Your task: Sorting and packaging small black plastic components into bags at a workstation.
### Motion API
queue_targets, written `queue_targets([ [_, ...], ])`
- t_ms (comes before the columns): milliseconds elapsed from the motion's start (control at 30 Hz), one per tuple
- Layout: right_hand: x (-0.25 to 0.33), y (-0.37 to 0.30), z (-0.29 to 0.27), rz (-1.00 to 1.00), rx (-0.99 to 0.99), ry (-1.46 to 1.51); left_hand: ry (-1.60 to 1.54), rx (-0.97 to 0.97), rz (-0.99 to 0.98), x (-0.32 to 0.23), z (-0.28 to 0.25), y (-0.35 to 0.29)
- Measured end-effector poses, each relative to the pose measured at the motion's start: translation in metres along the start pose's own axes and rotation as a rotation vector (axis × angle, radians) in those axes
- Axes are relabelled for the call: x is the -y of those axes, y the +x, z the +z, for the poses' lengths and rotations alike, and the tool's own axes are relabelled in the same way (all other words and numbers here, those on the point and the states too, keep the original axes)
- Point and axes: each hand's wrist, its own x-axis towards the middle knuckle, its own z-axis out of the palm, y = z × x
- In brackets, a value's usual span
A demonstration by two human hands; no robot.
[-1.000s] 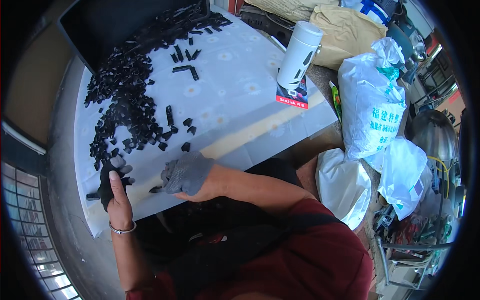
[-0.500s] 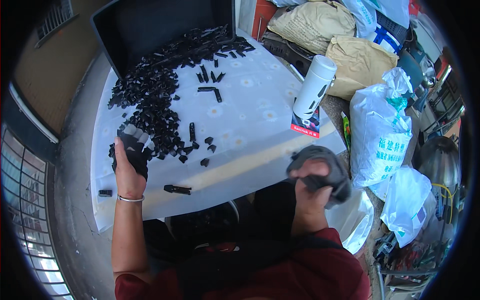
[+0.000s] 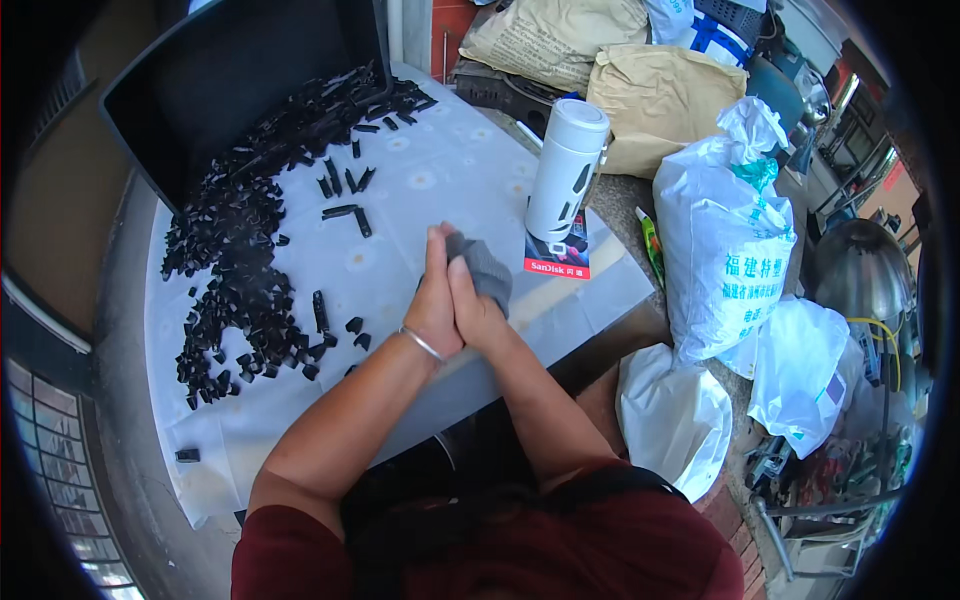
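Observation:
My left hand (image 3: 428, 305), with a bracelet at its wrist, is pressed against my right hand (image 3: 475, 312) over the near middle of the table. Grey fabric (image 3: 487, 270), which looks like a glove, bulges out around the fingers at the far and right side. It hides most of the fingertips, so how each finger grips it is not visible. Left of the hands lies a spread of small black plastic pieces (image 3: 240, 300). Several longer black pieces (image 3: 340, 211) rest apart beyond the hands.
A large black bin (image 3: 250, 75) lies tipped at the back left, black pieces spilling from it. A white bottle (image 3: 566, 172) stands on a red-edged card (image 3: 572, 268) at right. White sacks (image 3: 722, 275) and a brown paper bag (image 3: 660, 95) crowd the table's right side.
My hands were wide apart; the left has swung right and the right has moved left until they met. The whole view has shifted. My left forearm now covers where a black piece lay.

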Motion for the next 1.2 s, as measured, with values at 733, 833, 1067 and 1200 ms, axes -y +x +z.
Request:
queue_targets([
  [733,0.091,-0.024,0.034,0.121,0.217,1.389,-0.491,0.313,0.130,-0.023,-0.074,-0.121],
  [833,0.095,-0.021,0.024,0.121,0.229,1.522,-0.476,0.334,0.142,-0.024,-0.069,-0.122],
  [1067,0.087,-0.015,0.012,0.129,0.185,1.606,-0.419,0.208,0.163,-0.029,-0.062,-0.128],
  [1200,0.082,-0.016,0.013,0.191,0.156,1.629,-0.423,0.195,0.183,-0.029,-0.068,-0.130],
])
